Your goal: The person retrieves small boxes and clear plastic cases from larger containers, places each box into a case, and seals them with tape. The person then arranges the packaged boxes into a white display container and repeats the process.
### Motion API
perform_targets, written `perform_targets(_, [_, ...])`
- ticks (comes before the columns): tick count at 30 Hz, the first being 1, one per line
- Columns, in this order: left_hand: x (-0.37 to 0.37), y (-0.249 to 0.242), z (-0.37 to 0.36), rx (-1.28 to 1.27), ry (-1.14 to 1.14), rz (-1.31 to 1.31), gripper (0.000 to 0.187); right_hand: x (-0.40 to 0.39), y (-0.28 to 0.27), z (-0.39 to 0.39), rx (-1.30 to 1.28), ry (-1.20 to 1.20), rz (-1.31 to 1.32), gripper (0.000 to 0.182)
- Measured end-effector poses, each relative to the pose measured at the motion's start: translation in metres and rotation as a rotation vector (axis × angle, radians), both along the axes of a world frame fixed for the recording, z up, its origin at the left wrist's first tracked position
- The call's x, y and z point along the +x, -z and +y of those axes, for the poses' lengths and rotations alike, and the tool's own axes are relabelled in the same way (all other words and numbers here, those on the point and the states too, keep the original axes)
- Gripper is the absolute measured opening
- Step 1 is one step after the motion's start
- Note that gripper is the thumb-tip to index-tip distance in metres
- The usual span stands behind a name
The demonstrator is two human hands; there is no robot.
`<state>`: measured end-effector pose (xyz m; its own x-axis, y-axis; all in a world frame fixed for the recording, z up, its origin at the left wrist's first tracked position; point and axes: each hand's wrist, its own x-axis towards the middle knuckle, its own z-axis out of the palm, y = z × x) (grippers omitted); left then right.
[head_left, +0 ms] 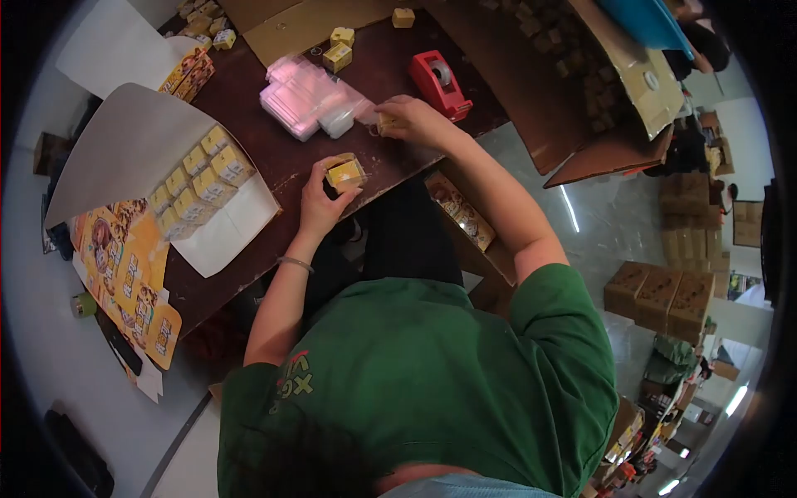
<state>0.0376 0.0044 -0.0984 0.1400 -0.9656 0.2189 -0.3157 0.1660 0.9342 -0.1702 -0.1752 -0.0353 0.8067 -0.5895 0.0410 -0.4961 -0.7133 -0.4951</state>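
My left hand (322, 197) holds a small yellow box (345, 174) near the table's front edge, fingers and thumb around it. Farther right, my right hand (408, 121) is closed on a small yellowish box (387, 124), partly hidden by the fingers, beside the end of the clear plastic bags (339, 116). These bags lie next to a stack of pink-tinted plastic bags (292, 93). To the left, an open white carton (222, 241) holds several small yellow boxes (199, 178) in rows.
A red tape dispenser (440, 85) stands right of my right hand. Loose small boxes (338, 56) lie behind the bags. A large open cardboard box (573, 158) is at the right, and printed orange packaging (124, 274) at the left.
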Motion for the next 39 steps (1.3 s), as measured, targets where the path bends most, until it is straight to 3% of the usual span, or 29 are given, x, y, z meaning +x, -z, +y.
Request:
perform_targets(3, [0.002,0.004,0.001,0.024,0.012,0.005,0.059,0.009,-0.043,0.025,0.289,0.246,-0.451,0.051])
perform_targets(4, [0.002,0.002,0.002,0.04,0.015,0.0,0.058,0.008,-0.046,0.022,0.394,0.24,-0.487,0.054])
perform_targets(10, [0.002,0.002,-0.002,0.024,0.039,0.033,0.059,-0.003,0.002,0.042,0.063,0.321,-0.072,0.067])
perform_targets(14, [0.002,0.001,0.002,0.036,0.05,0.01,0.056,-0.006,0.024,0.058,-0.096,0.246,-0.236,0.06])
perform_targets(17, [0.002,0.0,0.001,0.027,0.052,-0.008,0.056,-0.01,0.029,0.058,-0.058,0.303,-0.323,0.06])
perform_targets(20, [0.003,0.002,0.002,0.029,0.048,-0.017,0.056,-0.01,0.018,0.072,-0.22,0.442,-0.231,0.058])
perform_targets(23, [0.003,0.004,0.001,0.029,0.052,-0.003,0.056,-0.018,0.029,0.066,-0.075,0.388,-0.238,0.055])
perform_targets(26, [0.003,0.002,0.0,0.025,0.049,-0.011,0.056,-0.024,0.023,0.066,0.436,0.434,-0.376,0.049])
perform_targets(29, [0.003,0.003,0.002,0.036,0.049,-0.015,0.056,-0.033,-0.001,0.057,1.301,0.488,-0.442,0.037])
perform_targets(32, [0.003,0.002,-0.002,0.053,0.055,-0.007,0.057,-0.028,0.011,0.064,1.095,0.369,-0.246,0.037])
perform_targets(35, [0.001,-0.002,0.001,0.06,0.039,0.002,0.058,-0.022,0.018,0.07,0.663,0.342,-0.349,0.048])
perform_targets(39, [0.002,0.004,0.0,0.067,0.037,0.023,0.059,-0.018,0.024,0.071,0.422,0.264,-0.279,0.056])
